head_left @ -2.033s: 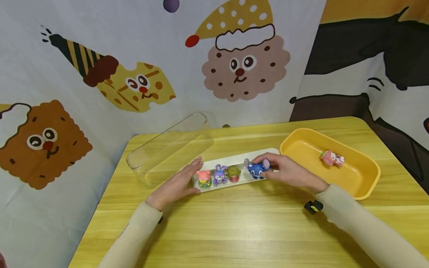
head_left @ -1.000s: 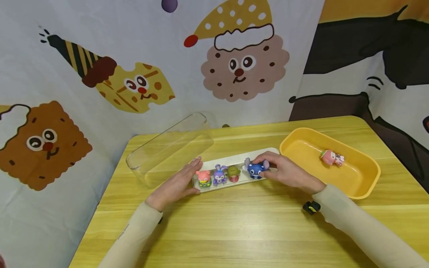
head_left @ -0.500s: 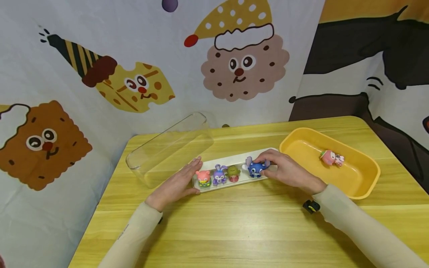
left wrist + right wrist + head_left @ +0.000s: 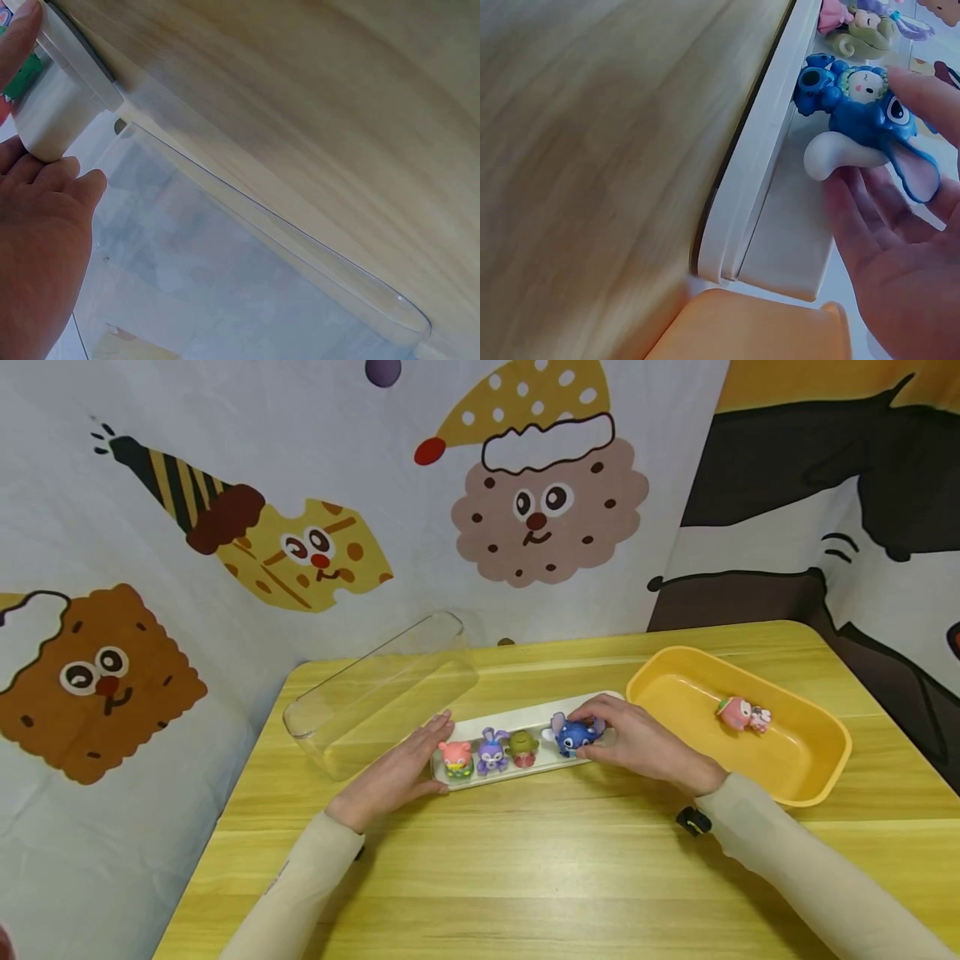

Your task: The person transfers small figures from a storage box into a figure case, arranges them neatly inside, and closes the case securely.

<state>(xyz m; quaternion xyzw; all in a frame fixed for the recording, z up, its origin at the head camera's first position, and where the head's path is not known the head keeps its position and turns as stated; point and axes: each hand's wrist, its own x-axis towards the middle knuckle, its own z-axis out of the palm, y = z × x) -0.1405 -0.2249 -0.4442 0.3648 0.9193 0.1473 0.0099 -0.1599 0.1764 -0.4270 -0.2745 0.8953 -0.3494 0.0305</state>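
A long white tray [image 4: 542, 713] lies on the table with a row of small toy figures: pink [image 4: 456, 758], purple [image 4: 491, 752], green [image 4: 522, 747] and blue [image 4: 572, 736]. My right hand [image 4: 594, 727] pinches the blue figure [image 4: 855, 112], which stands on the tray [image 4: 772, 187] just right of the green figure [image 4: 859, 41]. My left hand [image 4: 420, 758] lies with straight fingers against the tray's left end [image 4: 60, 105], thumb on the near side and fingers [image 4: 52, 172] on the far side.
A clear plastic lid [image 4: 378, 693] lies upside down behind the left hand. A yellow tub [image 4: 817, 768] at the right holds one pink figure [image 4: 742, 713]. Its rim [image 4: 742, 330] almost meets the tray's right end. A cartoon-print cloth hangs behind the wooden table [image 4: 525, 877].
My right hand has nudged the blue figure slightly left, closer to the green one. The left hand and the tray have stayed still.
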